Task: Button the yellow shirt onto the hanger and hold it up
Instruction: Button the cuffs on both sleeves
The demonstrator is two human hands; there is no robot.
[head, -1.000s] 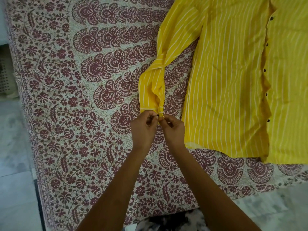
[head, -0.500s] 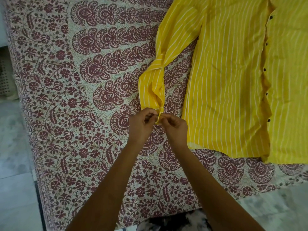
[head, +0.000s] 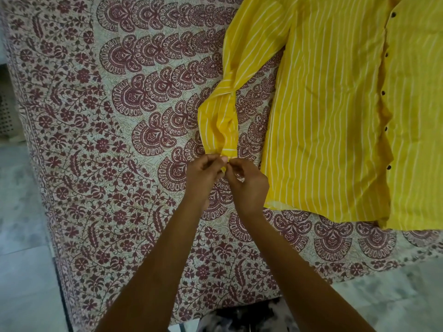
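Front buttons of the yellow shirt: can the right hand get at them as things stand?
Probably yes. The buttons lie uncovered on the yellow shirt, only flat fabric between them and the right hand; its fingers pinch the sleeve cuff and must release first.

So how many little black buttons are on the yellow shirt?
5 buttons, in a line down the shirt front: top, second, middle, fourth, lowest. More may hide past the top edge or under the fingers at the cuff.
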